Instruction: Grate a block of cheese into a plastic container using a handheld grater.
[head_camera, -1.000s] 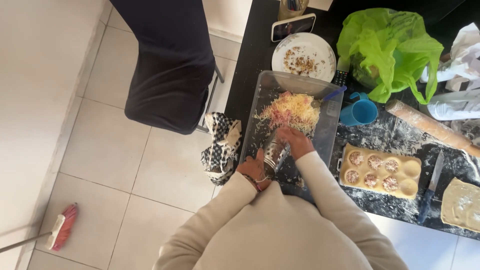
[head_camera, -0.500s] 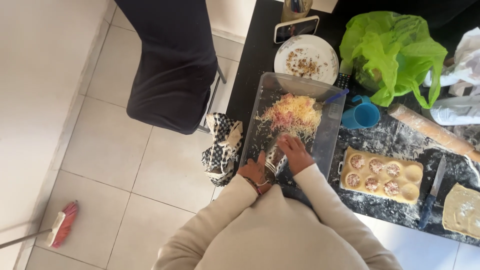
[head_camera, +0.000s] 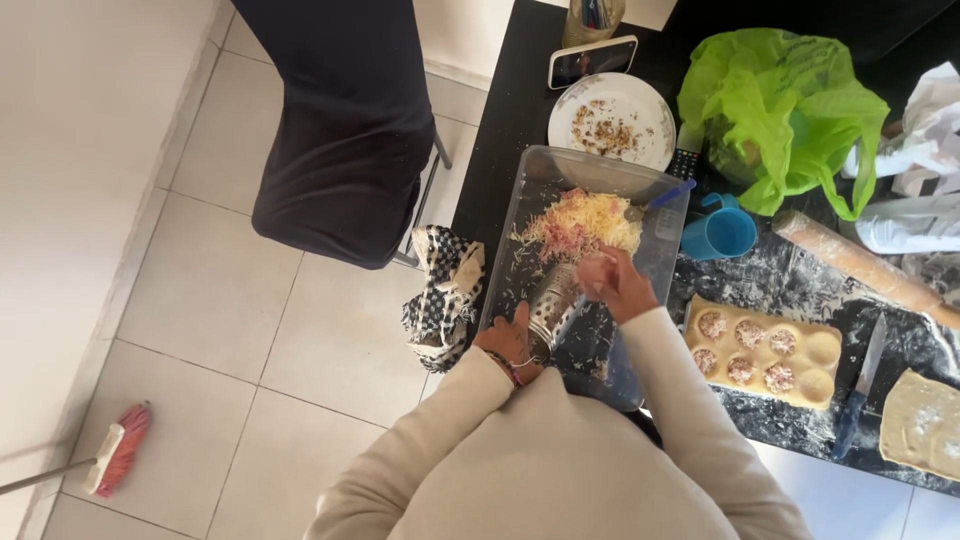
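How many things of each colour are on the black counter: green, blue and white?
Green: 1, the plastic bag
Blue: 2, the mug and the knife handle
White: 1, the plate
Total: 4

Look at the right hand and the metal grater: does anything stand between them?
Nothing visible does. The right hand presses a pale piece straight against the metal grater, which the left hand steadies over the clear tray.
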